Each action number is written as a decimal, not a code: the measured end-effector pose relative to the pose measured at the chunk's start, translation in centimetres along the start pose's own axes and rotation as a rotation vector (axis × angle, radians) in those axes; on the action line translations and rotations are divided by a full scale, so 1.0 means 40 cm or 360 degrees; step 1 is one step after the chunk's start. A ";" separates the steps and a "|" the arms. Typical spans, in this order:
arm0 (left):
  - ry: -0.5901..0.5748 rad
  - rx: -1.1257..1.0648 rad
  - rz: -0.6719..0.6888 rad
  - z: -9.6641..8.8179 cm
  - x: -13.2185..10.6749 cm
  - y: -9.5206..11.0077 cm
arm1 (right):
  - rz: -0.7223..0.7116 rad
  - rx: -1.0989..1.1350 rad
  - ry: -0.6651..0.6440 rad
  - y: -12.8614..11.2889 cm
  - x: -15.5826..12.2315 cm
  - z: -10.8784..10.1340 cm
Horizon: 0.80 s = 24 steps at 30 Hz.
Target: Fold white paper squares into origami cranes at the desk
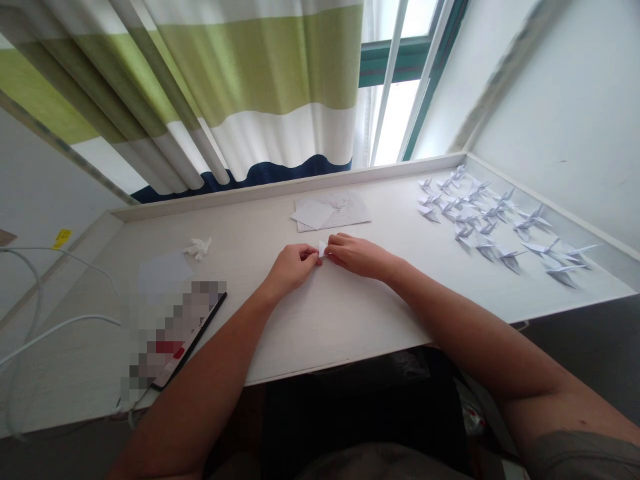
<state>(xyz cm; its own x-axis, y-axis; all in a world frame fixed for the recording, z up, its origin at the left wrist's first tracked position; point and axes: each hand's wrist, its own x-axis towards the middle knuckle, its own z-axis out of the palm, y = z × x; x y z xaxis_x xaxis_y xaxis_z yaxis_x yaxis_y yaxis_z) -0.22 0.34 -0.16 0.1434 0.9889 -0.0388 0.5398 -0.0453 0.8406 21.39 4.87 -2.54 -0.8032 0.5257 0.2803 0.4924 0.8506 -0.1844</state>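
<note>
On our white desk (325, 327), many finished paper cranes (480, 217) stand at upper right; our left hand (293, 267) and right hand (357, 257) pinch a small folded white paper (321, 249) at centre, while a square sheet (313, 213) lies unfolded beyond.

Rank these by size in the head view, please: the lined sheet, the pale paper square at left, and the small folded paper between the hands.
Largest to smallest:
1. Lined sheet and pale paper square: they look alike, and nearness to the camera makes ranking them unsure.
2. Small folded paper, clearly the smallest.
</note>
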 end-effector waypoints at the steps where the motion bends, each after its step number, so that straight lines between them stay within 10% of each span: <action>1: 0.0000 -0.0023 -0.0013 0.001 0.001 0.000 | -0.0001 -0.0029 -0.0007 -0.002 0.000 -0.002; 24: -0.0092 -0.1116 -0.0295 0.008 0.004 0.011 | 0.0289 0.0771 0.0428 -0.018 0.003 -0.037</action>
<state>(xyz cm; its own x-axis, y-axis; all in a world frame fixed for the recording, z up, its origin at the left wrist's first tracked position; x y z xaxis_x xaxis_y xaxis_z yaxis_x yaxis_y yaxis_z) 0.31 0.42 0.01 0.1554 0.9616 -0.2261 -0.0962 0.2425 0.9654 21.42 4.32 -0.98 -0.5759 0.7005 0.4215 0.3538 0.6784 -0.6439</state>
